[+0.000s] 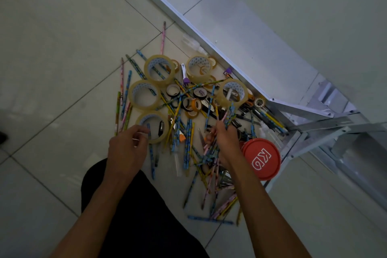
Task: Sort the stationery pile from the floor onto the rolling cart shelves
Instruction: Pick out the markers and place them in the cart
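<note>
Both hands are over the stationery pile (pixel 188 115): right hand (pixel 225 142) grips pencils (pixel 227 116), left hand (pixel 127 148) hangs loose, fingers softly curled.

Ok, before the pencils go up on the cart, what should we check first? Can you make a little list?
1. Right hand grips a bunch of patterned pencils: ok.
2. Bunch holds only pencils: cannot tell, it is blurred.
3. Left hand free to help: ok, it hovers by the nearest clear tape roll, holding nothing.
4. White metal cart within reach: ok, right beside the pile.
5. Cart shelf free for pencils: cannot tell, no shelf surface shows clearly.
6. Red round lid out of the way: not ok, it lies close by the right wrist.
</note>
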